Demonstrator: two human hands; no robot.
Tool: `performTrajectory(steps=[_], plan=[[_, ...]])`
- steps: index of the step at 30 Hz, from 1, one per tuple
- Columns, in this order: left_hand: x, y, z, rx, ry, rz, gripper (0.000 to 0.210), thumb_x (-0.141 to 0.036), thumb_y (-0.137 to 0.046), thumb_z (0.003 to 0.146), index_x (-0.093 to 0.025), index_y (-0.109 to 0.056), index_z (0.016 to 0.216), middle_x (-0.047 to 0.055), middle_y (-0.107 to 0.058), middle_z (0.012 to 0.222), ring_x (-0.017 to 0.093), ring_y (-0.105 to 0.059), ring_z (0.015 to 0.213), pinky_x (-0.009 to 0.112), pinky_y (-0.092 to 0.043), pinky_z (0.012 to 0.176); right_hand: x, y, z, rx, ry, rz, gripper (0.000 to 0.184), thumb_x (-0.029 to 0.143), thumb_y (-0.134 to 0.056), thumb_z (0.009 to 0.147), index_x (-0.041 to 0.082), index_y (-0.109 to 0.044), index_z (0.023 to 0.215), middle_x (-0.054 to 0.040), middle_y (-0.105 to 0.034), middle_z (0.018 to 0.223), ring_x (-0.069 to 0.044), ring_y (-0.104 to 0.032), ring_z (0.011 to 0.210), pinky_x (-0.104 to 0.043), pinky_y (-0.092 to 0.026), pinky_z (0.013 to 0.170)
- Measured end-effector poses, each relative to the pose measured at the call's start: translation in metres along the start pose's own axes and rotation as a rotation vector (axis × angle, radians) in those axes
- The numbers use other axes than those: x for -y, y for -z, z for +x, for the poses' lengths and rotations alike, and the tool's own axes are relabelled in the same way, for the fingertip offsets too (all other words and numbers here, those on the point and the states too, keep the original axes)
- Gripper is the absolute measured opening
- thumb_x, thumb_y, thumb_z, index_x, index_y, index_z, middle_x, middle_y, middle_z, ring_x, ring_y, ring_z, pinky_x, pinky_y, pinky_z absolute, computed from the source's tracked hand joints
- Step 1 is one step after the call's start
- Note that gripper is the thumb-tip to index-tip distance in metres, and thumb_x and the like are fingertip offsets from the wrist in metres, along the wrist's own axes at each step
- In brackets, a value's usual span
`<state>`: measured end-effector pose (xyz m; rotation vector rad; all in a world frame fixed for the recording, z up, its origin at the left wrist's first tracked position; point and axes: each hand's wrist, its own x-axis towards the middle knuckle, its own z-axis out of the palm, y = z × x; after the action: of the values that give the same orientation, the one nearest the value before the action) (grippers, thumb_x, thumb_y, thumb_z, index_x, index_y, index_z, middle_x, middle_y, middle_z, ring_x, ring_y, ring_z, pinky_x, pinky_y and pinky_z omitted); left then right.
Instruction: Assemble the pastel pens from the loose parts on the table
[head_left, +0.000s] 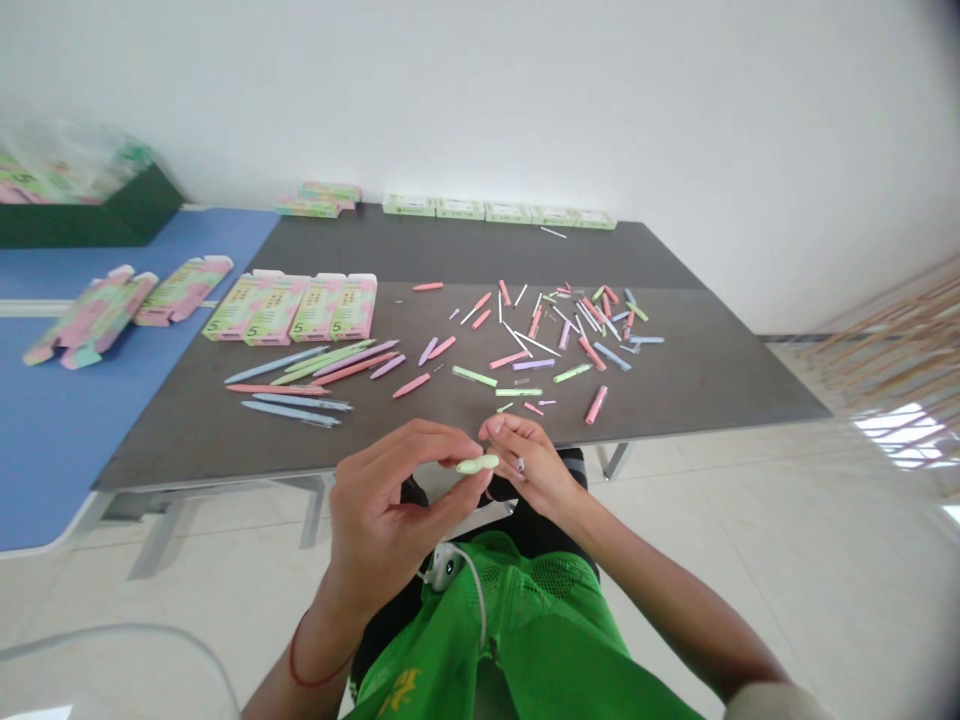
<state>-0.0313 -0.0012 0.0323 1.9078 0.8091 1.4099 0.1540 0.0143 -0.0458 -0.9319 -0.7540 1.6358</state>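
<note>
Above my lap, just off the table's near edge, my left hand (405, 495) pinches a light green pen part (477, 464) between thumb and fingertips. My right hand (534, 465), with a ring on one finger, is closed close beside it. Its curled fingers meet the right end of the green part, and what they hold is hidden. On the table beyond lie loose pen pieces: a green barrel (519, 392), a pink barrel (596, 404), a purple barrel (533, 365) and thin white refills (538, 343). Pink and purple pen halves, such as a pink one (412, 385), lie further left.
Several blue, green, pink and purple pens (300, 390) lie at the left of the dark table (675, 390). Behind them are printed boxes (315, 308). More boxes (499, 212) line the wall. Flat cartons (94, 315) and a dark green bin (142, 205) occupy the blue table.
</note>
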Motion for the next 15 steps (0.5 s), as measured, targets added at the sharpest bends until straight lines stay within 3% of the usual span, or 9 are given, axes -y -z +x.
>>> performTrajectory(steps=[8,15], plan=[[-0.002,-0.01,-0.002,0.041,-0.046,0.021,0.024,-0.006,-0.081,0.088,-0.022,-0.077,0.105,0.002,-0.078,0.099,0.014,-0.074,0.089,0.025,-0.059,0.08,0.001,-0.001,-0.001,0.001,-0.038,-0.021,0.037,0.051,-0.084,0.082,0.018,-0.07,0.079,0.0108,-0.033,0.045,-0.006,-0.02,0.042,-0.024,-0.014,0.043],[0.0,-0.012,-0.001,0.052,-0.068,-0.001,0.025,-0.005,-0.082,0.086,-0.021,-0.078,0.105,0.002,-0.079,0.099,0.013,-0.074,0.088,0.023,-0.059,0.081,-0.005,0.0,0.0,0.015,-0.029,0.006,0.036,0.049,-0.084,0.083,0.017,-0.068,0.076,0.0069,-0.044,0.053,-0.008,-0.031,0.047,-0.023,-0.022,0.047]])
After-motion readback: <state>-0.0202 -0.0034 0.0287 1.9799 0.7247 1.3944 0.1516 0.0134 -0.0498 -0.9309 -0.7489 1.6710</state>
